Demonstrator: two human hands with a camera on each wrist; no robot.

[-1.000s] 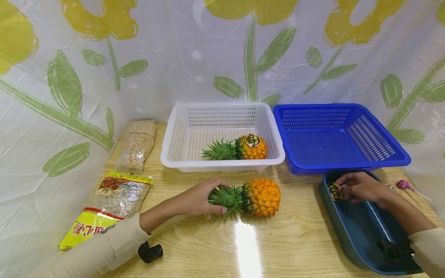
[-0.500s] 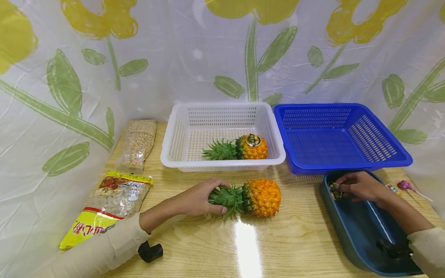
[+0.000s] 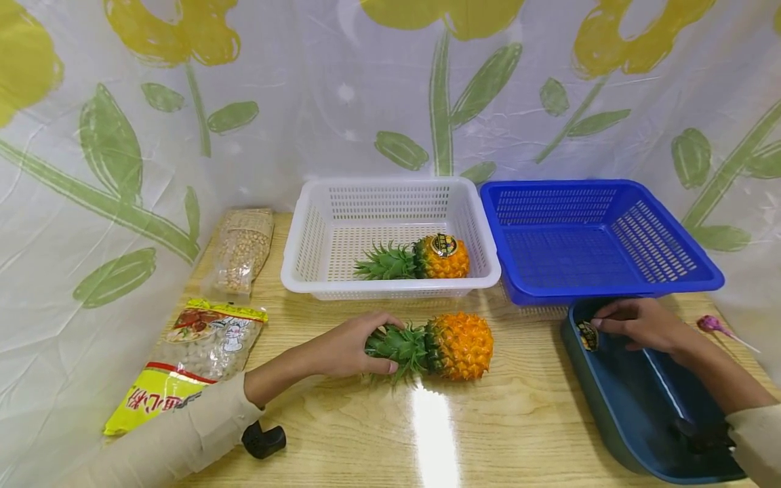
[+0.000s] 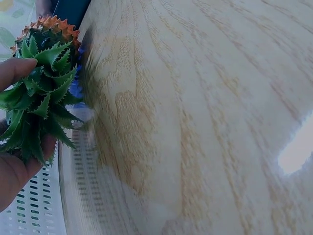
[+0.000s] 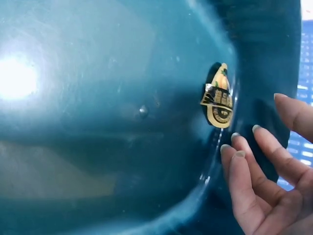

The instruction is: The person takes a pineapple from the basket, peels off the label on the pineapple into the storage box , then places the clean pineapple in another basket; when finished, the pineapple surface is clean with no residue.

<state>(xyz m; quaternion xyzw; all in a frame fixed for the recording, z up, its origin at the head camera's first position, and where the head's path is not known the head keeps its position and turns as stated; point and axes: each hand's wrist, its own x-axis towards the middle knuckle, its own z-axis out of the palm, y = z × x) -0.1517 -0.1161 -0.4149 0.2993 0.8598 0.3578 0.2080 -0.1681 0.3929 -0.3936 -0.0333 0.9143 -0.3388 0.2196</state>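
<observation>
My left hand [image 3: 354, 347] grips the leafy crown of an orange pineapple [image 3: 460, 347] lying on its side on the wooden table. In the left wrist view, thumb and fingers wrap round the green leaves [image 4: 46, 100]. My right hand [image 3: 653, 329] hovers inside a dark teal basin [image 3: 594, 400], its fingers loosely bent with nothing between them. Just beyond those fingertips, a black and gold label [image 5: 220, 100] lies in the basin near its end wall. A second pineapple [image 3: 444, 261], with a similar round label, lies in the white basket [image 3: 390, 286].
A blue basket [image 3: 586, 264] stands right of the white one, behind the basin. On the left lie a bag of dried grains [image 3: 241, 251] and a yellow-red printed bag [image 3: 201, 359]. A wrapped lollipop [image 3: 710, 324] is at the far right. Flowered curtain [image 3: 262, 102] encloses the table.
My right hand has let go of the label, which now rests in the basin, and has shifted slightly right. The left hand and its pineapple have stayed in place.
</observation>
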